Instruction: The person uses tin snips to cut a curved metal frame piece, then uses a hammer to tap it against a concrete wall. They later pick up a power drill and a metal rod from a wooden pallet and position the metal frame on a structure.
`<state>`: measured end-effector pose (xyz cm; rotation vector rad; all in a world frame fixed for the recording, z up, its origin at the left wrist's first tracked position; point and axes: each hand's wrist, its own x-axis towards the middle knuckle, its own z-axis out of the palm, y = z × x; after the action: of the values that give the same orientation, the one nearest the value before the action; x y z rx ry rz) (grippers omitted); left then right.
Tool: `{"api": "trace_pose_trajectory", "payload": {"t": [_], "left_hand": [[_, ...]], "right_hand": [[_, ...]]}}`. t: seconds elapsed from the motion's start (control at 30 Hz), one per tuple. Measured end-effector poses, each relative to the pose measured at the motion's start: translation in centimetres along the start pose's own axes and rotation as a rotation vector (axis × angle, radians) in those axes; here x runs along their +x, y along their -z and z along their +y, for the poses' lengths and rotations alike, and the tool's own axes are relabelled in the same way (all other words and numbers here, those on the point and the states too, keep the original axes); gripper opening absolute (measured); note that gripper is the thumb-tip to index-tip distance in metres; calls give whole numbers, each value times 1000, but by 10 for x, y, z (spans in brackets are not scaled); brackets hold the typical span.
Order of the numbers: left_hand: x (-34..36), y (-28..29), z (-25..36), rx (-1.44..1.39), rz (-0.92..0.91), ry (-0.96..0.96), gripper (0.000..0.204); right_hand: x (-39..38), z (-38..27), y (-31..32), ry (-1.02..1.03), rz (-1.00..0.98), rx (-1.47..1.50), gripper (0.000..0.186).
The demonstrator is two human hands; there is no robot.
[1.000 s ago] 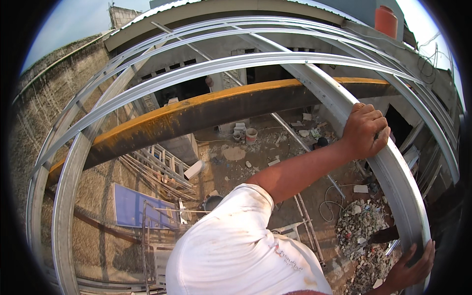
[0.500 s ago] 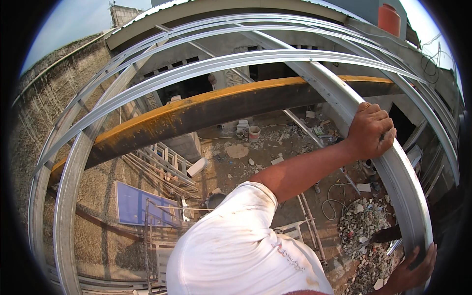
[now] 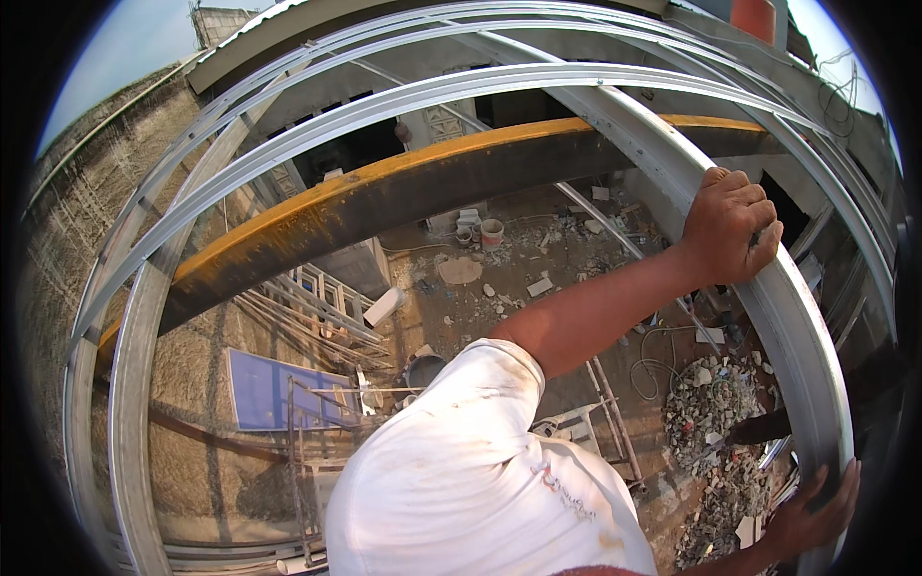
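A galvanized steel rafter runs from the top middle, bending down along the right side. My left hand is wrapped over its upper edge, knuckles up, the arm stretched out from a stained white sleeve. Lower down the same rafter, my right hand clasps it with the thumb on one face and the fingers round the other edge. Thin metal battens cross over the rafter beyond my left hand. Part of the right forearm is cut off by the lower edge.
A dark beam with a yellow top edge spans below the frame. Far beneath lies the ground, with a rubble heap, a bucket, a blue panel, stacked poles and scaffold tubes. A rough wall stands at left.
The view has tipped slightly downward, so the roof frame sits higher in the picture. Both hands keep hold of the rafter in about the same places.
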<state>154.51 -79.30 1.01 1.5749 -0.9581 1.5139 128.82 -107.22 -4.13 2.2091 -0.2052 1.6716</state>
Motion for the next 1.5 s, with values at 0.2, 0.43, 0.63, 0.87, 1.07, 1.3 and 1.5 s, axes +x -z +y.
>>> {"api": "trace_pose_trajectory", "payload": {"t": [0.2,0.43,0.63,0.87,1.07,1.3,1.5], "left_hand": [[-5,-24,-9,-62,92,-41,20],[0,1,-7,0,-58,-164,29],[-4,-9,-1,-106,-102,-38,34],[-2,-6,-12,96,-215,-108,38],[-43,16,-7,-72,-12,-112,44],[-262,83,-48,-51,-401,651,54],[-429,173,-101,152,-401,1307,62]], "right_hand": [[-6,21,8,56,-23,-77,37],[6,-15,-2,56,44,17,41],[4,-11,6,59,13,13,41],[5,-9,11,17,-6,21,39],[6,-15,6,-29,-39,72,39],[9,-17,7,-40,-25,65,39],[8,-10,9,48,-53,-38,44]]}}
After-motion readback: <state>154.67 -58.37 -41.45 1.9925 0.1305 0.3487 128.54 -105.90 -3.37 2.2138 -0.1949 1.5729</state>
